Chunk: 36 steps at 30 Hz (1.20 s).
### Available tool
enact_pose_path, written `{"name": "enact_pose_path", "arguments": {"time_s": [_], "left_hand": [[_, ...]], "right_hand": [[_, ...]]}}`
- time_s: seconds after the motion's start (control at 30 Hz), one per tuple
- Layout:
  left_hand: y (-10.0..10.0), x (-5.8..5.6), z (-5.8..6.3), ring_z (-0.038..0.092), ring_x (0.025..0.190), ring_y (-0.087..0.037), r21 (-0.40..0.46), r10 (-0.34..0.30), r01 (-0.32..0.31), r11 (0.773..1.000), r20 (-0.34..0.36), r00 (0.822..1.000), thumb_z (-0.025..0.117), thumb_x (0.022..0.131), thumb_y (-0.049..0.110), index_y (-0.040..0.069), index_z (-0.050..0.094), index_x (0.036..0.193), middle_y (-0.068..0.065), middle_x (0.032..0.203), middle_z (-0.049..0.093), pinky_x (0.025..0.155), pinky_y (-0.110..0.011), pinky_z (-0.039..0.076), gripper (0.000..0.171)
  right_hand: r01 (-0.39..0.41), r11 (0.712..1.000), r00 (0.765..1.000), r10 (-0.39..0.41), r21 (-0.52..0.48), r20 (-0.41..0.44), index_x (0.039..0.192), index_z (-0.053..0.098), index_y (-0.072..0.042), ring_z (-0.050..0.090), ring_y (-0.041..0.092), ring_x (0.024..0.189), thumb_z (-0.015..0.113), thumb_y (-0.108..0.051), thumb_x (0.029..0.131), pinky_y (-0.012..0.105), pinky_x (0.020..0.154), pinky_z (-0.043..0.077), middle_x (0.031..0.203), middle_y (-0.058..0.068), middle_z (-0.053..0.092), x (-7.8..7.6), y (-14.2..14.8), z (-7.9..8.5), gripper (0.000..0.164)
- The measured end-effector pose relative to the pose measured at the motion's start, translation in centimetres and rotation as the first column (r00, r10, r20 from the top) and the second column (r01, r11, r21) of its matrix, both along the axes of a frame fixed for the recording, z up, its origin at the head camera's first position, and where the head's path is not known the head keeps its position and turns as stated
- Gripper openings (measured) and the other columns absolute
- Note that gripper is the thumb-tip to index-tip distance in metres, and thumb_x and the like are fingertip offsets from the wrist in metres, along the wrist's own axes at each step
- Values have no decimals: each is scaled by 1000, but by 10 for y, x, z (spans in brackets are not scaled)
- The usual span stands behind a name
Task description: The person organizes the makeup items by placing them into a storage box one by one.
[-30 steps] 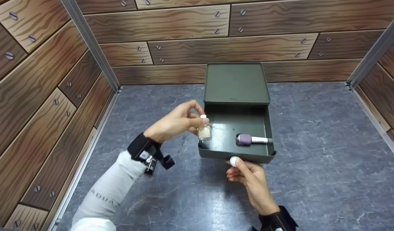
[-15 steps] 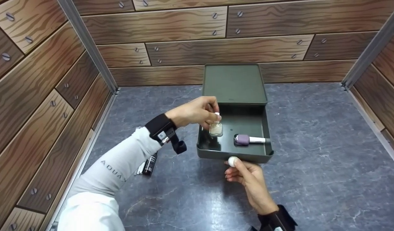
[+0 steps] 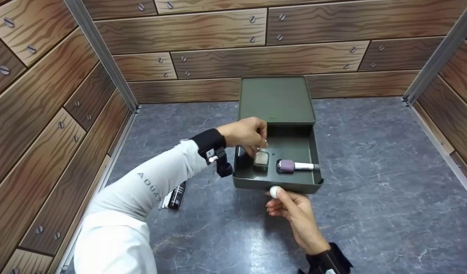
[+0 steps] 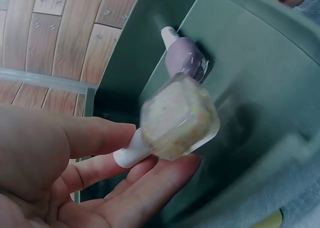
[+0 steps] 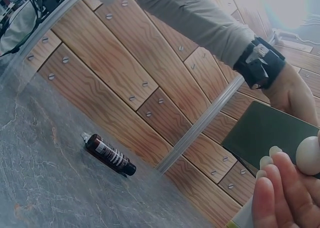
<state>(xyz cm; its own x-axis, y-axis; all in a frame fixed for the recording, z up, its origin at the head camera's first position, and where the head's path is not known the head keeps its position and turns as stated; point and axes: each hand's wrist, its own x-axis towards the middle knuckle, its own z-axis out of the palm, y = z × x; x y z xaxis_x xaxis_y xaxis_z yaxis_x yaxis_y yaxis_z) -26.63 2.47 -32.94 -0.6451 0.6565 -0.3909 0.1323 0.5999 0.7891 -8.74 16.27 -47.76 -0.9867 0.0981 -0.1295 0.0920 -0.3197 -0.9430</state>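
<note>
The left hand (image 3: pixel 245 134) pinches the white cap (image 4: pixel 134 149) of a small square nail polish bottle (image 4: pixel 180 120), clear glass with a pale, speckled filling. The bottle is tilted, its base turned toward the person, inside the left part of an open dark green drawer (image 3: pixel 256 183); whether it touches the drawer floor cannot be told. Just right of it, a purple nail polish bottle (image 3: pixel 286 166) lies on its side, its white cap pointing toward the right wall. The drawer's round white knob (image 3: pixel 274 191) is held by the right hand (image 3: pixel 298 213).
</note>
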Motion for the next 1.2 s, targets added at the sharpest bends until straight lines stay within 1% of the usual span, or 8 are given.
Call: {"name": "enact_pose_path", "arguments": {"time_s": [0.13, 0.33, 0.47, 0.67, 0.9, 1.07, 1.13, 1.2], "left_hand": [[7, 1, -1, 65, 61, -17, -57, -20, 19, 998, -21, 1000, 67, 90, 5, 5, 51, 88, -9, 80, 62, 72, -36, 63, 16], [12, 2, -1, 67, 61, -16, -108, 11, -15, 994, -45, 999, 68, 89, 4, 5, 50, 84, -11, 79, 65, 73, -34, 63, 19], [14, 3, 1, 71, 67, -19, -155, 8, -22, 988, -91, 996, 70, 88, 3, 6, 50, 80, -11, 82, 66, 73, -30, 63, 21], [15, 4, 3, 75, 80, -28, -169, 5, -36, 985, -179, 984, 74, 85, 3, 6, 52, 76, -11, 81, 67, 69, -28, 63, 24], [12, 1, 12, 75, 82, -25, -184, -24, -21, 983, -237, 971, 73, 88, 14, 5, 59, 84, -13, 90, 69, 74, -32, 63, 18], [4, -8, 25, 72, 89, -30, -99, -12, -9, 995, -207, 978, 71, 91, 23, 4, 64, 100, -20, 102, 71, 80, -38, 62, 22], [-2, -15, 31, 71, 87, -29, -26, 29, -35, 999, -214, 976, 71, 91, 25, 5, 63, 104, -18, 101, 71, 79, -39, 62, 26], [-8, -23, 37, 69, 81, -26, 64, 102, -90, 994, -226, 969, 72, 90, 26, 6, 63, 105, -17, 98, 70, 77, -40, 62, 26]], "right_hand": [[-7, 1000, 1000, 7, -3, 2, 109, 65, 15, 67, 15, 66, 55, -18, 100, 28, 64, 60, 71, 4, 71, 0, -1, 0, 36], [-11, 1000, 1000, 11, 3, 3, 106, 67, 12, 67, 15, 66, 56, -19, 100, 29, 65, 60, 71, 4, 71, -2, -1, 2, 34], [2, 1000, 1000, -2, 4, -4, 104, 68, 10, 67, 16, 66, 56, -18, 99, 29, 65, 60, 71, 4, 71, -2, 0, 2, 31], [8, 1000, 1000, -8, 0, -14, 102, 70, 7, 67, 16, 66, 57, -17, 99, 30, 65, 60, 71, 5, 71, -3, 1, 2, 28], [14, 1000, 1000, -14, -3, -14, 104, 69, 10, 67, 16, 65, 57, -17, 99, 30, 65, 60, 71, 5, 71, -4, 1, 1, 29], [17, 1000, 1000, -17, -4, -8, 105, 67, 13, 67, 16, 65, 57, -17, 99, 30, 64, 60, 71, 5, 71, -2, 0, -1, 32], [17, 1000, 1000, -17, -3, -6, 105, 67, 14, 67, 16, 65, 57, -17, 99, 30, 64, 60, 71, 5, 71, -2, -1, -2, 32], [16, 1000, 1000, -16, -3, -5, 104, 67, 13, 67, 16, 65, 57, -17, 99, 30, 64, 60, 71, 5, 71, -1, -1, -2, 32]]}}
